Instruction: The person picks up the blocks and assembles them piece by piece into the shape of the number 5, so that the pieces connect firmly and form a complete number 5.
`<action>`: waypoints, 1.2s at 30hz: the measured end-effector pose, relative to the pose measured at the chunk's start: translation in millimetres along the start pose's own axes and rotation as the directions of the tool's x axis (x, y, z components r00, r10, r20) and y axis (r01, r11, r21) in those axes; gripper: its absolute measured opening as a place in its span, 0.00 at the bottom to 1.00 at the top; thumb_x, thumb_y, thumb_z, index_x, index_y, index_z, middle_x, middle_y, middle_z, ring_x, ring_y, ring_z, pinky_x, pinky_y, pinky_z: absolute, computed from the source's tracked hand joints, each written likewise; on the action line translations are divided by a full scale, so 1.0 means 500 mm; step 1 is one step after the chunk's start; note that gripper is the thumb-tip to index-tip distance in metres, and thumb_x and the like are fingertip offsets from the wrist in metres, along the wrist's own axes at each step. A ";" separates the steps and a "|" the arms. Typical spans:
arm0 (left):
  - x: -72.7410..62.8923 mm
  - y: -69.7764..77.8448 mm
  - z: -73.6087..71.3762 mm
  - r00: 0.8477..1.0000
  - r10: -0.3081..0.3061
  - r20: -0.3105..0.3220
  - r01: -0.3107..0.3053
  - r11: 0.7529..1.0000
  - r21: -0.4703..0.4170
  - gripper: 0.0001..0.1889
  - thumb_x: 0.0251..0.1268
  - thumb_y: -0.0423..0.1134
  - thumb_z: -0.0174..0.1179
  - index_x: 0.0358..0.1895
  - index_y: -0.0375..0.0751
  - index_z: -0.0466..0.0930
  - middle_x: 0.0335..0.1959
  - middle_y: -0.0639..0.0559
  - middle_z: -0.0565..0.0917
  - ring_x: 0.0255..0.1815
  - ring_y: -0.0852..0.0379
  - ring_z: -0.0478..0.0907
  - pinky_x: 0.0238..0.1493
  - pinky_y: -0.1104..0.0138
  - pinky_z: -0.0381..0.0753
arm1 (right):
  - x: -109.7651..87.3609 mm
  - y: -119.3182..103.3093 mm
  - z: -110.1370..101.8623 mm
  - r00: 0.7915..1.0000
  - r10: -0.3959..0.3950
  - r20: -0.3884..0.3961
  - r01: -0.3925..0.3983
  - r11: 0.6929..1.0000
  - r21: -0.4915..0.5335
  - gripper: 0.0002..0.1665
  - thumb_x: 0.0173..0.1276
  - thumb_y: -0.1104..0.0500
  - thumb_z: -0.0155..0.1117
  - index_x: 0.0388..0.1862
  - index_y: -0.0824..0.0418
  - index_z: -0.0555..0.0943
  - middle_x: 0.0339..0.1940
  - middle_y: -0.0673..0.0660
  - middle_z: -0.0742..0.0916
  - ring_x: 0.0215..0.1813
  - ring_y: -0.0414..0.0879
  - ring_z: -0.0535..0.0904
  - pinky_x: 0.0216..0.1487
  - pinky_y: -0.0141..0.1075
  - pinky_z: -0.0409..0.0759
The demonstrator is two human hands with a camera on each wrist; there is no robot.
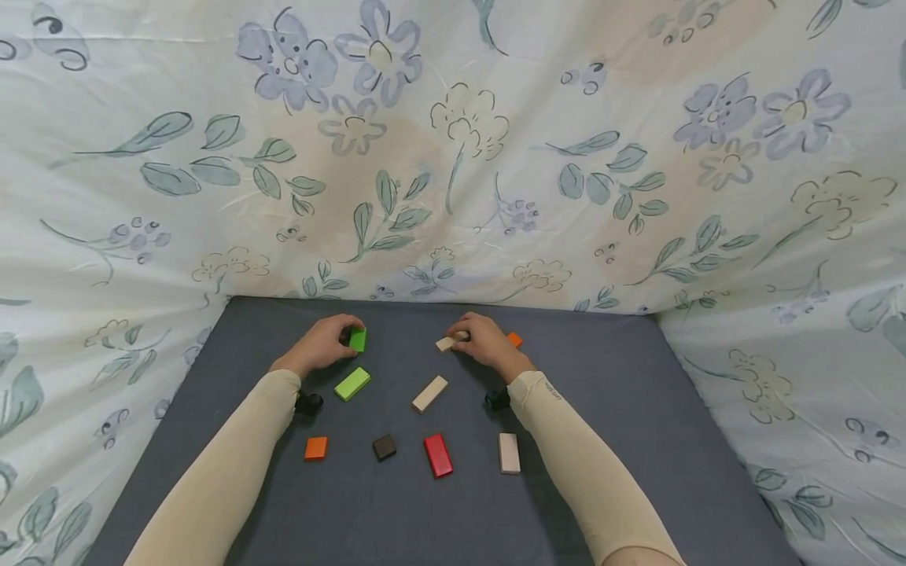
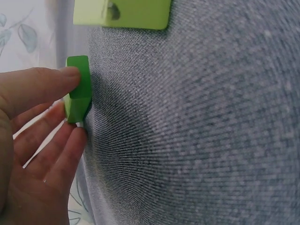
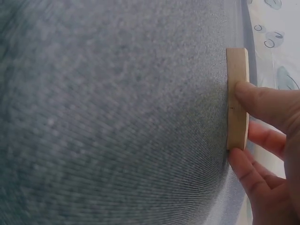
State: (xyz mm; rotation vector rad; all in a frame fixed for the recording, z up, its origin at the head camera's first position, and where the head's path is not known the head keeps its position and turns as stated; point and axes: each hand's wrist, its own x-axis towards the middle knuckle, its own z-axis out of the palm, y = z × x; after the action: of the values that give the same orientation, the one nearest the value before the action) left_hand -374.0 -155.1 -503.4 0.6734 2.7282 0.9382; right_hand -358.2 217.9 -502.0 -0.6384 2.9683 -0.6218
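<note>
At the far left of the grey cloth, my left hand [image 1: 320,344] pinches a bright green block [image 1: 358,340]. In the left wrist view the thumb presses the face of this block [image 2: 80,86] while fingertips bear on its other side and end. My right hand [image 1: 487,343] grips a plain wooden block [image 1: 446,343] at the far middle, its fingers covering part of it. Thumb and fingers hold that wooden block [image 3: 237,105] close over the cloth in the right wrist view. An orange block [image 1: 514,339], partly hidden, lies just right of the right hand.
A yellow-green block [image 1: 352,384] and another wooden block [image 1: 429,395] lie between the arms. Nearer are an orange block [image 1: 315,449], a dark brown block [image 1: 384,447], a red block [image 1: 438,456] and a pale block [image 1: 509,453]. A flowered curtain [image 1: 396,236] borders the cloth.
</note>
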 end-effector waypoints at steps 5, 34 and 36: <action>0.001 0.002 0.000 1.000 -0.010 0.000 0.010 1.000 -0.009 0.29 0.69 0.29 0.74 0.72 0.36 0.79 0.71 0.35 0.78 0.63 0.34 0.81 0.62 0.43 0.80 | 0.004 -0.004 0.000 1.000 -0.001 -0.001 0.000 0.999 -0.036 0.16 0.77 0.56 0.75 0.61 0.52 0.91 0.61 0.54 0.86 0.63 0.53 0.82 0.67 0.49 0.78; 0.043 0.105 0.027 0.998 0.064 -0.022 -0.065 0.997 -0.048 0.26 0.68 0.29 0.76 0.68 0.34 0.81 0.69 0.37 0.79 0.61 0.36 0.84 0.58 0.50 0.85 | 0.006 -0.005 0.009 0.994 -0.011 -0.106 0.006 0.999 -0.051 0.14 0.77 0.55 0.75 0.59 0.54 0.92 0.55 0.54 0.88 0.56 0.53 0.84 0.60 0.50 0.81; 0.050 0.111 0.031 0.997 0.073 -0.019 -0.074 0.997 -0.036 0.26 0.68 0.30 0.76 0.67 0.34 0.82 0.69 0.37 0.79 0.61 0.37 0.84 0.59 0.49 0.84 | 0.007 -0.006 0.008 0.994 -0.010 -0.113 0.004 0.998 -0.055 0.14 0.77 0.55 0.75 0.59 0.53 0.92 0.54 0.54 0.88 0.54 0.53 0.84 0.59 0.50 0.82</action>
State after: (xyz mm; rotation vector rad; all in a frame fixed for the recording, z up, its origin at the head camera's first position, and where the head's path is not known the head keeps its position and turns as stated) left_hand -371.4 -95.9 -481.6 0.7670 2.7117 1.0125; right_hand -359.8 212.6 -504.2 -0.6380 3.0990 -0.5986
